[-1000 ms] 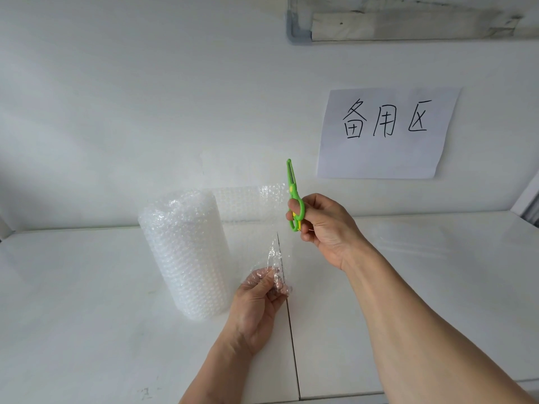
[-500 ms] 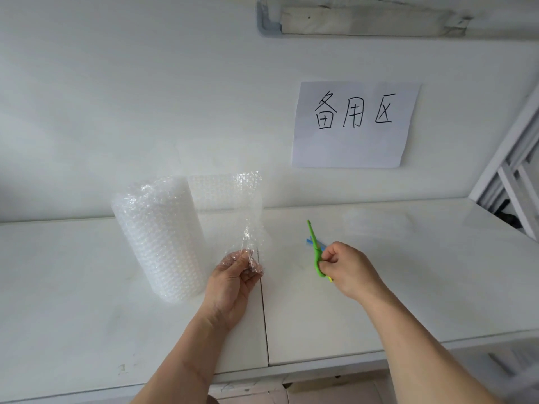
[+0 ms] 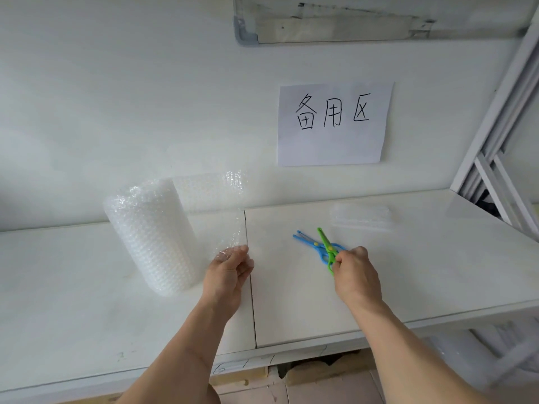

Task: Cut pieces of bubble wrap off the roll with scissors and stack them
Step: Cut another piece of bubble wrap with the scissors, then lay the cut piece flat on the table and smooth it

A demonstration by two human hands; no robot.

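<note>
A roll of bubble wrap point(image 3: 151, 237) stands upright on the white table point(image 3: 291, 301), left of centre. A loose sheet point(image 3: 214, 205) runs from it to the right. My left hand point(image 3: 229, 272) holds that sheet's lower corner between thumb and fingers. My right hand point(image 3: 354, 272) grips the handle of green scissors point(image 3: 328, 247), low over the table. Blue scissors point(image 3: 313, 244) lie on the table under the green pair. A stack of cut bubble wrap pieces point(image 3: 361, 217) lies at the back right.
A paper sign with handwritten characters point(image 3: 334, 123) hangs on the white wall. A white metal frame point(image 3: 501, 147) stands at the right. A seam point(image 3: 250, 272) splits the table into two tops. The table's front edge runs just above a wooden floor.
My right hand has come down from beside the sheet's top to the table with the green scissors, by the blue pair. My left hand keeps hold of the sheet. The view has shifted right.
</note>
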